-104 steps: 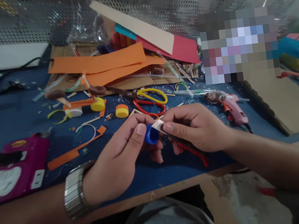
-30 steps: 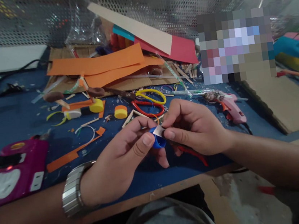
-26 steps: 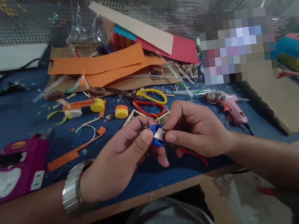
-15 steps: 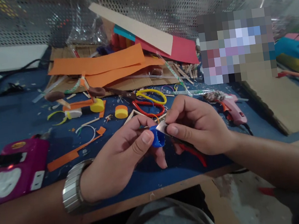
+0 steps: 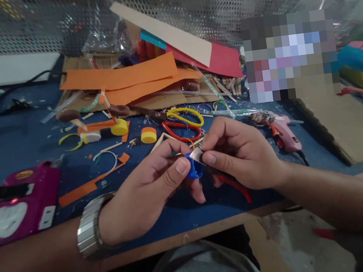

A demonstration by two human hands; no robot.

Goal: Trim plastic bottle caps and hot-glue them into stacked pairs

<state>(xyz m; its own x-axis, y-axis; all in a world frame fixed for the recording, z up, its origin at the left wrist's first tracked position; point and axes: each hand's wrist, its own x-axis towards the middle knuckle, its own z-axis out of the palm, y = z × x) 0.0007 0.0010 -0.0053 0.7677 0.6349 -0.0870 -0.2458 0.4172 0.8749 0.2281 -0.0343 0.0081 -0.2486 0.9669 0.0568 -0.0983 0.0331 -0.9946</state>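
Note:
Between the thumb and fingers of my left hand (image 5: 155,188) is a small blue plastic bottle cap (image 5: 195,169), its hollow side turned to the right. My right hand (image 5: 243,152) pinches a flat metal blade (image 5: 197,154) between thumb and index finger, its tip at the cap's upper rim. A red handle (image 5: 239,187) sticks out below the right palm; my fingers hide whether it joins the blade. Just behind the hands lie scissors (image 5: 185,124) with yellow and red loops. A yellow-and-orange cap piece (image 5: 148,135) sits to their left.
A pink glue gun (image 5: 285,134) and a cardboard sheet (image 5: 341,120) lie at right. On the left is a purple power box (image 5: 21,204) with a lit red light. Orange paper strips (image 5: 121,75), wood sticks and scraps cover the back. The table's front edge (image 5: 194,236) runs below my hands.
The view has shifted slightly, so most things appear a little further right. Both hands keep nearly the same pose, with the blade still at the cap's rim.

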